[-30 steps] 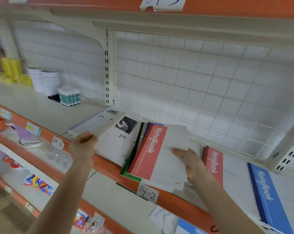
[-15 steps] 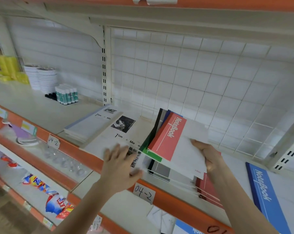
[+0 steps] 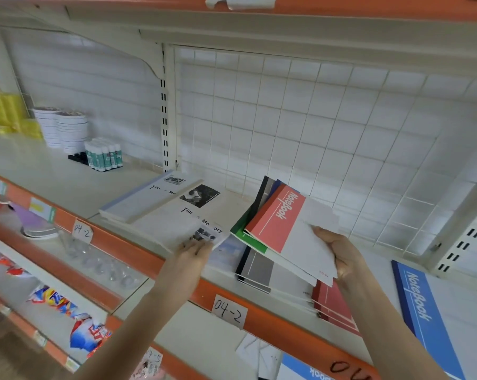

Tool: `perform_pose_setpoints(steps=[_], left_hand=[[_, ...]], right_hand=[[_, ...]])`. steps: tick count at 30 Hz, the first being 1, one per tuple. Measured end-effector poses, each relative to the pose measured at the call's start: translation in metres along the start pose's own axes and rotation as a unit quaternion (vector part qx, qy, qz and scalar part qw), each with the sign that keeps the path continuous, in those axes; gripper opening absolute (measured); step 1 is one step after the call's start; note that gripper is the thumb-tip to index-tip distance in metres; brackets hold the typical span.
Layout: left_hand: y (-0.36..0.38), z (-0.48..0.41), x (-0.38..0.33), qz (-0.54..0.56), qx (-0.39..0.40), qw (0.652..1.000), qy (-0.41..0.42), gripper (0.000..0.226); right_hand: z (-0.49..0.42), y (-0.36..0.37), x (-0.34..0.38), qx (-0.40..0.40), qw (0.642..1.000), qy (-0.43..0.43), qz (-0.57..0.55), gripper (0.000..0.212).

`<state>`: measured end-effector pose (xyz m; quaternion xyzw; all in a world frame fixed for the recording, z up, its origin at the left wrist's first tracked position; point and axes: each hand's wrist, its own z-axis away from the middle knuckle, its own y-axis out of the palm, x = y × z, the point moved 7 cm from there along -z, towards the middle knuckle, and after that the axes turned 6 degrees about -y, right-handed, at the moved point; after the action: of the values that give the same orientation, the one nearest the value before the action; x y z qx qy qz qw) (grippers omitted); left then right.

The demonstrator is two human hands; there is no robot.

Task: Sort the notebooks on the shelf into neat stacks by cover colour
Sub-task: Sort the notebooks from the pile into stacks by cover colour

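- Notebooks in a mixed fan (image 3: 286, 237) were gripped by the right hand (image 3: 338, 255), which was curled round their near corner. They were lifted and tilted above the shelf (image 3: 127, 250) so that each cover's edge showed.
- The red notebook (image 3: 275, 218) lay uppermost in that fan, with a green edge (image 3: 248, 238) and black and blue ones peeking out beneath. Spread like this, the colours could be read at a glance, likely so they could be dealt out one by one.
- The left hand (image 3: 193, 252) reached to the near corner of the white notebook (image 3: 177, 215), which lay flat on the shelf just left of the fan. Blur hid the fingertips, so I could not tell whether they pinched the corner or only touched it.
- A second white notebook (image 3: 146, 198) lay askew, overlapping the far left part of the first. The white stack looked begun but not squared.
- A grey-and-black notebook (image 3: 256, 270) lay on the shelf right under the fan. Another red cover (image 3: 333, 300) showed below the right wrist, and a blue notebook (image 3: 423, 305) lay well to the right, seemingly a place kept for each colour.
- Glue sticks (image 3: 104, 157) stood at the back left, well apart from the sorting.
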<state>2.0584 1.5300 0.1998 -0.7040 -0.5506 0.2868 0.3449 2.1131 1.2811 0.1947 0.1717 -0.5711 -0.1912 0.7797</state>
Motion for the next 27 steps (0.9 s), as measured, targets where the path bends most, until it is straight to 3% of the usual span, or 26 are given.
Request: perform_pose_setpoints(steps=[3,7,9,13,17,20,23,27], left_hand=[[-0.020,-0.016,0.021,-0.015,-0.036,0.998,-0.047,0.062],[-0.023,-0.028,0.054,-0.025,-0.054,0.993,-0.104,0.060],[-0.012,-0.026,0.067,-0.035,-0.042,0.991,-0.125,0.058],[0.019,-0.020,0.086,-0.013,-0.025,0.992,-0.121,0.055],[0.023,-0.016,0.095,0.038,-0.026,0.988,-0.149,0.026],[0.021,-0.019,0.089,0.026,-0.012,0.988,-0.151,0.040],[0.029,-0.015,0.085,-0.018,0.030,0.988,-0.150,0.040],[0.036,-0.008,0.084,-0.014,0.130,0.967,-0.221,0.046]], right_hand=[[0.002,0.003,-0.002,0.007,1.000,0.004,0.001,0.031],[0.004,0.010,-0.004,0.029,1.000,-0.006,0.010,0.078],[0.004,0.011,-0.005,0.024,1.000,-0.001,0.004,0.073],[0.002,0.013,-0.005,0.030,1.000,0.001,0.007,0.096],[0.002,0.013,-0.005,0.024,1.000,-0.003,0.016,0.117],[0.006,0.017,-0.006,0.026,1.000,-0.008,0.013,0.081],[0.007,0.017,-0.008,0.029,1.000,-0.005,0.010,0.078],[0.017,0.019,-0.008,0.030,1.000,0.005,0.001,0.063]])
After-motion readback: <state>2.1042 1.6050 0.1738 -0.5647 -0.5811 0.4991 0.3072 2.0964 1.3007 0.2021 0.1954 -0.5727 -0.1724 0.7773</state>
